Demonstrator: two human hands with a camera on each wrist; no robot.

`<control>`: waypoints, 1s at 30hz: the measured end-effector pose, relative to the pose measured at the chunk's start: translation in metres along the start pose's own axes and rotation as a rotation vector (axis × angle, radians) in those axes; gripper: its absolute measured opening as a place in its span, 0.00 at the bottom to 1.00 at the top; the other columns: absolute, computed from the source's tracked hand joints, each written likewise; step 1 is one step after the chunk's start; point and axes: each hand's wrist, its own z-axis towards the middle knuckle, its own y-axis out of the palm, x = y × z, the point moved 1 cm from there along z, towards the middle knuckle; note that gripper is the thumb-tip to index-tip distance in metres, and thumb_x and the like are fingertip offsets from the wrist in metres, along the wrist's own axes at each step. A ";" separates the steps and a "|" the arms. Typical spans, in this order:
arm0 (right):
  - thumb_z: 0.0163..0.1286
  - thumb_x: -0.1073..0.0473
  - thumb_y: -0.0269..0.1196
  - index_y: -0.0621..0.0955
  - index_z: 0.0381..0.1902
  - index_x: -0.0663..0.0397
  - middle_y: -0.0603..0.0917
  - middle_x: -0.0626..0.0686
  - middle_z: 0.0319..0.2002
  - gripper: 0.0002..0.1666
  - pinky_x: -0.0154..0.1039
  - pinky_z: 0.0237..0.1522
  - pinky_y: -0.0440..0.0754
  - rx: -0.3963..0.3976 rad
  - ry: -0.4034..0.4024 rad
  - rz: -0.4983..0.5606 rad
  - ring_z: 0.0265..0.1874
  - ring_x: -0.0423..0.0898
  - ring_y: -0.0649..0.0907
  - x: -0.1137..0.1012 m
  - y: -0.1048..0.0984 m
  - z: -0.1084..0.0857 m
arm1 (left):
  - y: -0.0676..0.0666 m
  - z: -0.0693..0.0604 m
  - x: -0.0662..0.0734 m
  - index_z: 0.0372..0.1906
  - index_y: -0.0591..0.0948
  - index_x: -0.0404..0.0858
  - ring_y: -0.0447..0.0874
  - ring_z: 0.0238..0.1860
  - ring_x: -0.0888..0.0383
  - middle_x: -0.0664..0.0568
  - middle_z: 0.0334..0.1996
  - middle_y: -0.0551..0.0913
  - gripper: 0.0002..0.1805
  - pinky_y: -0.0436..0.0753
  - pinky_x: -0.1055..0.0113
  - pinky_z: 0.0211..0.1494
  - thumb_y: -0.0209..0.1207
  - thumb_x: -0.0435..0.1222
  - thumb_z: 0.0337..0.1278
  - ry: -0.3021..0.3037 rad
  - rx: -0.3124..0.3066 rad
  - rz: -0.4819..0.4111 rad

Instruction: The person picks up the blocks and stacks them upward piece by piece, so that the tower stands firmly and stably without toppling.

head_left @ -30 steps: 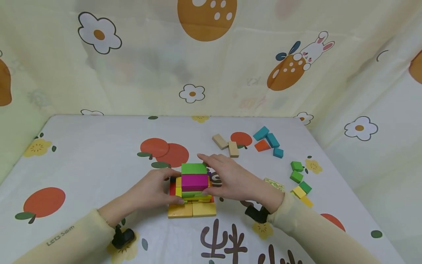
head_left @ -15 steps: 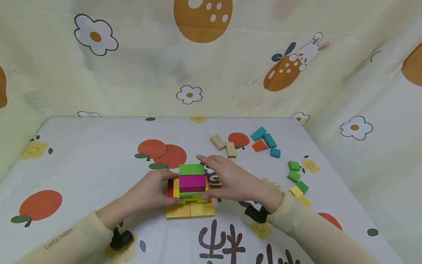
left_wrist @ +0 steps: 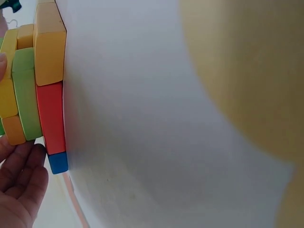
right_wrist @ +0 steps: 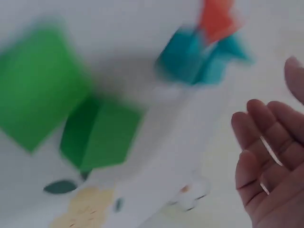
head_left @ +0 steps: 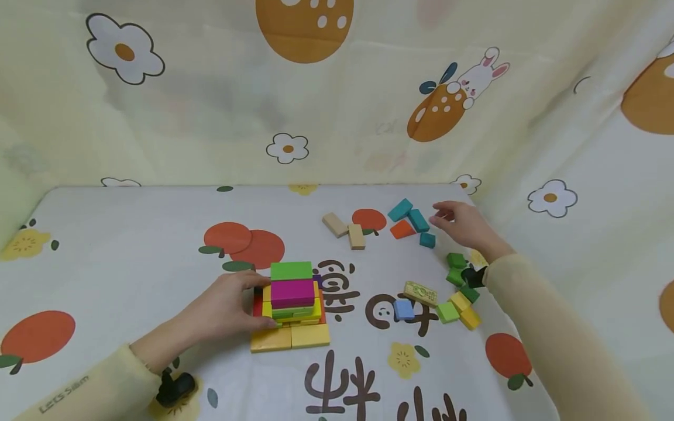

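A layered stack of colored blocks (head_left: 292,293) stands on the table, with a green block (head_left: 291,270) and a magenta block (head_left: 292,293) at the top and two pale-orange blocks (head_left: 310,335) at its front foot. My left hand (head_left: 226,301) holds its left side, thumb at the front corner and index finger toward the back. The left wrist view shows the stack's side, with a red block (left_wrist: 51,116) low down. Off at the back right, my right hand (head_left: 463,225) is beside the teal blocks (head_left: 418,220), apart from them; its fingers (right_wrist: 275,133) are loosely bent around nothing.
An orange block (head_left: 402,229) lies among the teal ones. Two beige blocks (head_left: 356,237) are left of them. Green blocks (head_left: 456,260), yellow blocks (head_left: 470,318), a patterned yellowish block (head_left: 420,293) and a light-blue block (head_left: 404,310) lie along the right.
My right hand has left the stack's right side and moved right and away to the teal blocks, uncovering the light-blue block. My left hand stays at the stack. The head view has shifted slightly.
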 end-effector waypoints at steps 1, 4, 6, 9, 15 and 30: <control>0.80 0.51 0.56 0.71 0.71 0.67 0.79 0.69 0.60 0.31 0.59 0.61 0.81 -0.019 0.037 -0.015 0.57 0.63 0.78 0.008 0.000 0.006 | 0.000 0.000 0.000 0.60 0.83 0.33 0.79 0.64 0.40 0.45 0.55 0.86 0.39 0.82 0.43 0.64 0.80 0.47 0.42 0.003 0.000 -0.001; 0.80 0.48 0.55 0.71 0.69 0.71 0.77 0.72 0.61 0.33 0.59 0.61 0.81 -0.083 0.118 -0.052 0.55 0.64 0.77 0.021 0.005 0.022 | 0.000 -0.001 -0.001 0.60 0.83 0.33 0.79 0.64 0.41 0.46 0.55 0.87 0.38 0.82 0.44 0.64 0.80 0.46 0.42 0.007 0.005 -0.004; 0.79 0.46 0.56 0.71 0.68 0.71 0.76 0.72 0.62 0.35 0.59 0.61 0.80 -0.112 0.149 -0.070 0.56 0.64 0.77 0.024 0.009 0.030 | 0.000 -0.001 -0.001 0.60 0.83 0.33 0.80 0.63 0.42 0.46 0.54 0.87 0.38 0.83 0.45 0.64 0.80 0.46 0.42 0.010 0.007 -0.005; 0.77 0.45 0.58 0.70 0.68 0.73 0.76 0.73 0.62 0.38 0.60 0.61 0.80 -0.132 0.164 -0.090 0.57 0.65 0.77 0.022 0.015 0.039 | 0.000 -0.001 0.000 0.59 0.83 0.33 0.80 0.62 0.42 0.46 0.54 0.87 0.38 0.82 0.45 0.64 0.80 0.47 0.42 0.020 0.004 -0.008; 0.76 0.52 0.58 0.74 0.63 0.77 0.79 0.74 0.59 0.32 0.60 0.59 0.81 -0.149 0.110 -0.136 0.54 0.65 0.79 0.018 0.016 0.044 | -0.003 -0.001 0.001 0.59 0.83 0.32 0.81 0.62 0.43 0.46 0.54 0.87 0.38 0.82 0.45 0.64 0.80 0.47 0.41 0.025 0.005 -0.005; 0.71 0.55 0.64 0.75 0.65 0.70 0.80 0.68 0.53 0.31 0.51 0.51 0.82 -0.184 0.099 -0.098 0.47 0.59 0.77 0.056 0.009 0.014 | -0.003 -0.001 0.003 0.59 0.83 0.32 0.80 0.62 0.41 0.45 0.54 0.87 0.39 0.82 0.44 0.64 0.81 0.48 0.41 0.009 0.007 0.016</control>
